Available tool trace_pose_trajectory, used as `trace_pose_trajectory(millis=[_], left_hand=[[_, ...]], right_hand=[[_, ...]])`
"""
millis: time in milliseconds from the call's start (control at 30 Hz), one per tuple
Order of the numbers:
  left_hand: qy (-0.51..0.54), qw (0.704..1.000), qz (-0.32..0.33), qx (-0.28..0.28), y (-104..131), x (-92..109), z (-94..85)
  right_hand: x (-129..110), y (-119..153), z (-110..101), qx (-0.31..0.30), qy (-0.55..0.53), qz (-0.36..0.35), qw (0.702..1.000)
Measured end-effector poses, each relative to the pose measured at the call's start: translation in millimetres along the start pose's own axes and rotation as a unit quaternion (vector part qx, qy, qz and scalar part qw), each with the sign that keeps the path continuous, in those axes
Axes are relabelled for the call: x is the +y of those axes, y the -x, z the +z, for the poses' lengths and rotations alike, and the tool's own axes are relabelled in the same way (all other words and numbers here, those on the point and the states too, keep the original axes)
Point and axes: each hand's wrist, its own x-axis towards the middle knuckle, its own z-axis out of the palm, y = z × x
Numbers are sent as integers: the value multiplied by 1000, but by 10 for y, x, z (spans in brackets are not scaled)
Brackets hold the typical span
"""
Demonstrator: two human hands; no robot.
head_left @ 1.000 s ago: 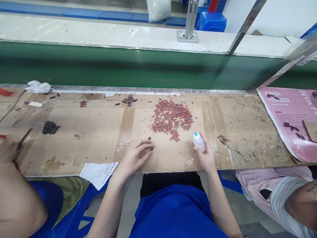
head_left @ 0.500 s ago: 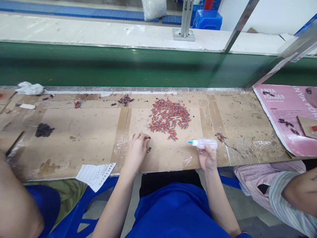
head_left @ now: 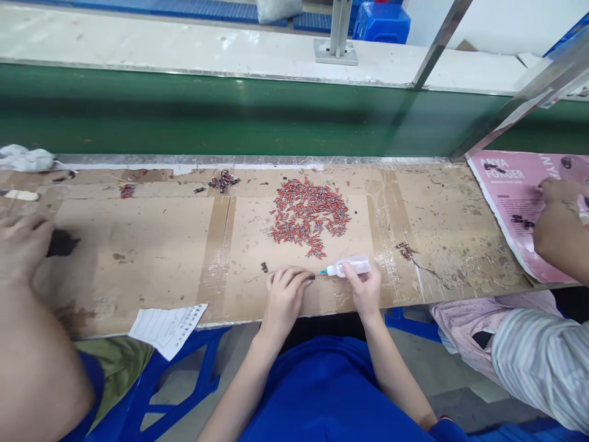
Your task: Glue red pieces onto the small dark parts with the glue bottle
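My left hand (head_left: 286, 293) pinches a small dark part (head_left: 311, 277) near the table's front edge. In my right hand (head_left: 367, 288) is a clear squeeze bottle (head_left: 352, 266), lying nearly level, its blue tip pointing left, close to the dark part. Whether tip and part touch is too small to tell. Beyond both hands a pile of small red and silver pieces (head_left: 313, 205) covers the cardboard. Another small dark part (head_left: 264, 267) lies just left of my left hand.
A person's hand (head_left: 23, 245) is at the far left by a dark pile (head_left: 63, 243). Another person's hand (head_left: 559, 209) rests over the pink sheet (head_left: 506, 202). A paper (head_left: 168, 328) overhangs the front edge. Behind stands a green barrier (head_left: 207, 116).
My left hand has moved right with a dark part, and the bottle has come left toward it. A co-worker's hand has appeared on each side.
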Motion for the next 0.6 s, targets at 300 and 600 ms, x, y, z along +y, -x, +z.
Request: trace_pose_trajectory(millis=[300,600], left_hand=[[8,993,59,98,18,-30,-3],[4,992,71,107,24,-10,-1]], right_hand=[[68,57,-20,-19,44,-11,999],[96,56,-25,-26,77,-23,996]])
